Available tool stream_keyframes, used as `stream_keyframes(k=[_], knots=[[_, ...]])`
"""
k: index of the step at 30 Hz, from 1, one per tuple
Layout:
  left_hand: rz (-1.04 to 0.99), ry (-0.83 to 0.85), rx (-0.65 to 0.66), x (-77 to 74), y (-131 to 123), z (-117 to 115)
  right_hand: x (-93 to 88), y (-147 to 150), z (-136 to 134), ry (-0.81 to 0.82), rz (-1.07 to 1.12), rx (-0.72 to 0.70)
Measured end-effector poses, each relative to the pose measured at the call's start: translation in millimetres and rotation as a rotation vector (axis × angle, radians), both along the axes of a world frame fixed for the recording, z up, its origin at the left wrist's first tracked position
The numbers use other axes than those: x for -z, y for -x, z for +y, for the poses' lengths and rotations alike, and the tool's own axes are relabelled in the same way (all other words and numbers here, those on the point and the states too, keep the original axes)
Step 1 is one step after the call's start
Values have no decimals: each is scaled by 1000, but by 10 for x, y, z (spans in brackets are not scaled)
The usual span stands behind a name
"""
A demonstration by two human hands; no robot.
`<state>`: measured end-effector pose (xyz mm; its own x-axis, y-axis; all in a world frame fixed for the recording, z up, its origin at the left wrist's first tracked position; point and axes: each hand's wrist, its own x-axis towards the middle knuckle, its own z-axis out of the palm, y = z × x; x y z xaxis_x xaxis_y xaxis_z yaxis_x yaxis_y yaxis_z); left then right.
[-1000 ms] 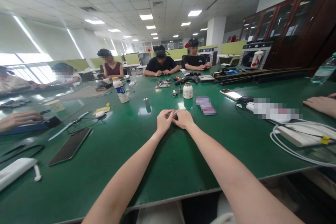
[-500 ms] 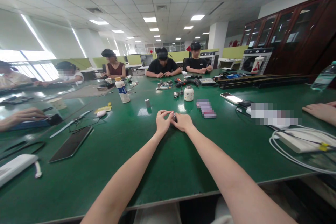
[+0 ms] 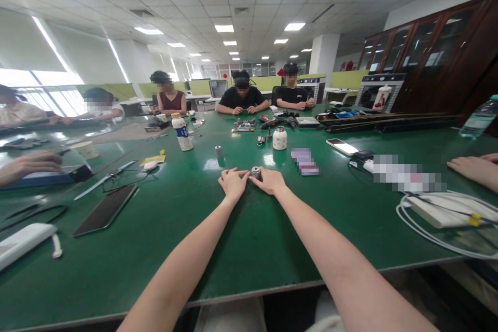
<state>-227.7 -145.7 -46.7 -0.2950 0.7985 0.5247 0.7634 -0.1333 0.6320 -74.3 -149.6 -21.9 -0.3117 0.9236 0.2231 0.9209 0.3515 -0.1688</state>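
A small grey metal cylinder (image 3: 256,171) stands on the green table (image 3: 257,244), its round top facing up. My right hand (image 3: 273,181) grips it from the right, with thumb and fingers around its side. Just left of the cylinder is my left hand (image 3: 233,184), holding nothing, its fingers apart and its thumb tip close to the metal. A second grey cylinder (image 3: 218,152) stands farther off, ahead of my left hand. Beyond my right hand are a white jar without a lid (image 3: 279,139) and a small shiny metal part (image 3: 261,140).
To the left are a white-and-blue bottle (image 3: 181,132), a dark phone (image 3: 105,210) and a co-worker's hand (image 3: 33,167). On the right lie a white phone (image 3: 342,147), cables and another person's hand (image 3: 472,166). A circuit board (image 3: 244,125) lies farther back, before seated people.
My left hand has drawn off the cylinder to the left and its fingers have spread, showing the cylinder's top. My right hand stays at the cylinder.
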Motion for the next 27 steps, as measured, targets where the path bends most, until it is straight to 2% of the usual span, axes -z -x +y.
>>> stream_keyframes(k=[4, 9, 21, 24, 26, 27], knots=[[-74, -174, 120, -126, -86, -45, -6, -13, -2, 20, -2, -19], [-98, -151, 295, -150, -190, -74, -30, -10, -11, 37, -9, -19], [-17, -99, 330, -148, -217, -111, -46, -13, -24, 68, -14, -24], [-112, -204, 244, -338, -338, -182, -62, -13, -36, 62, -7, -17], [-217, -304, 262, -606, -487, -356, -73, -12, -48, 48, -9, -15], [-275, -322, 341, -770, -573, -502, -77, -12, -54, 41, -13, -11]])
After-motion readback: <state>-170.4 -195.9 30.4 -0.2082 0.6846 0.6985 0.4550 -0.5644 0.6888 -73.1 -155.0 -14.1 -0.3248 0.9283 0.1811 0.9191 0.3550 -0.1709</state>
